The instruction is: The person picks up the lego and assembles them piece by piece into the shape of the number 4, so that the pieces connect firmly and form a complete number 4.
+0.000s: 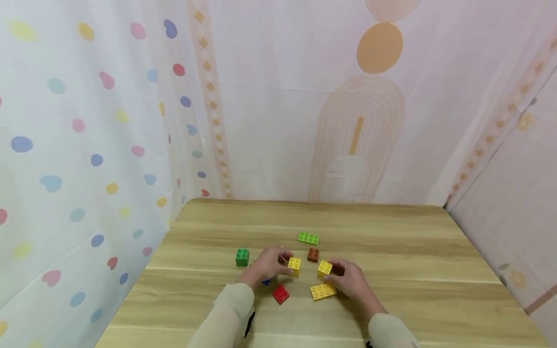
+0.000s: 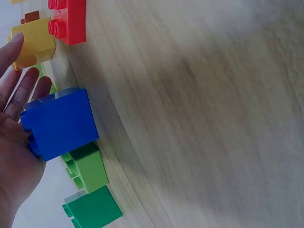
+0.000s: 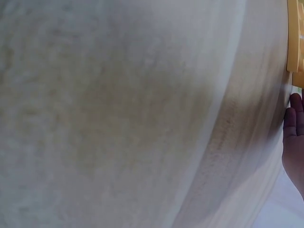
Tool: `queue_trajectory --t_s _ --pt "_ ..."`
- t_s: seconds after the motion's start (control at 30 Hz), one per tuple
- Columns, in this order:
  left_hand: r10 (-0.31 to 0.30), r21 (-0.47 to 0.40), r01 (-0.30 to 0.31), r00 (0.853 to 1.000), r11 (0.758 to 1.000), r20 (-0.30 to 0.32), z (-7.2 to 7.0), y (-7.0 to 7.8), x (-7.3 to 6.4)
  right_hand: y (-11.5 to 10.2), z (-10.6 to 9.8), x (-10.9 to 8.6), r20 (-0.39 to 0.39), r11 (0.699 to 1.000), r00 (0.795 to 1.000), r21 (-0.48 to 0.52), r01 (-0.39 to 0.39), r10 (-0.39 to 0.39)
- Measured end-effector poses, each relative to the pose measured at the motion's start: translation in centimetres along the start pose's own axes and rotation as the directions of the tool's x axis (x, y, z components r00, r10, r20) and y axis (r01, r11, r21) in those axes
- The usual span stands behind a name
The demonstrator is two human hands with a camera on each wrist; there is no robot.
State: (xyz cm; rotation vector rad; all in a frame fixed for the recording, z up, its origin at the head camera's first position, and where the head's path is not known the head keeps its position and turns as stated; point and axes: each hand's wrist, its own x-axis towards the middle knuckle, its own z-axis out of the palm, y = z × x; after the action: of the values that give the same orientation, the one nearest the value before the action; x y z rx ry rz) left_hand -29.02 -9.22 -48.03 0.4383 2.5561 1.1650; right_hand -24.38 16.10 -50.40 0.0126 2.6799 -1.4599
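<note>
My left hand (image 1: 269,265) pinches a square yellow building brick (image 1: 294,267) between thumb and fingers. To its right, a second square yellow brick (image 1: 324,269) is gripped at its right side by my right hand (image 1: 350,279). A flat, longer yellow brick (image 1: 323,291) lies just below the right hand's brick. Under the left hand sits a blue brick (image 2: 61,123), mostly covered by that hand in the head view. A red brick (image 1: 281,294) lies in front of the left hand. In the right wrist view only the fingers (image 3: 297,116) show at the edge.
A brown brick (image 1: 313,254) and a flat lime green brick (image 1: 308,238) lie farther back on the wooden table (image 1: 391,232). At the left stands a dark green brick (image 1: 242,257), with a light green brick (image 2: 90,168) beside it. Patterned curtains (image 1: 270,121) hang behind the table.
</note>
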Motion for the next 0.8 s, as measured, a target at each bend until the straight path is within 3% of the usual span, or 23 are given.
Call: queue_trajectory --t_s 0.37,0.8 --pt "0.032 0.066 -0.03 0.999 0.997 -0.038 0.5 0.0 -0.1 0.1 -0.4 0.0 0.052 1.0 0.998 0.007 0.024 -0.024" --pt "0.063 -0.031 -0.067 0.988 0.997 -0.139 -0.7 1.0 -0.3 0.3 -0.7 0.4 0.085 0.999 0.996 0.043 0.023 -0.027"
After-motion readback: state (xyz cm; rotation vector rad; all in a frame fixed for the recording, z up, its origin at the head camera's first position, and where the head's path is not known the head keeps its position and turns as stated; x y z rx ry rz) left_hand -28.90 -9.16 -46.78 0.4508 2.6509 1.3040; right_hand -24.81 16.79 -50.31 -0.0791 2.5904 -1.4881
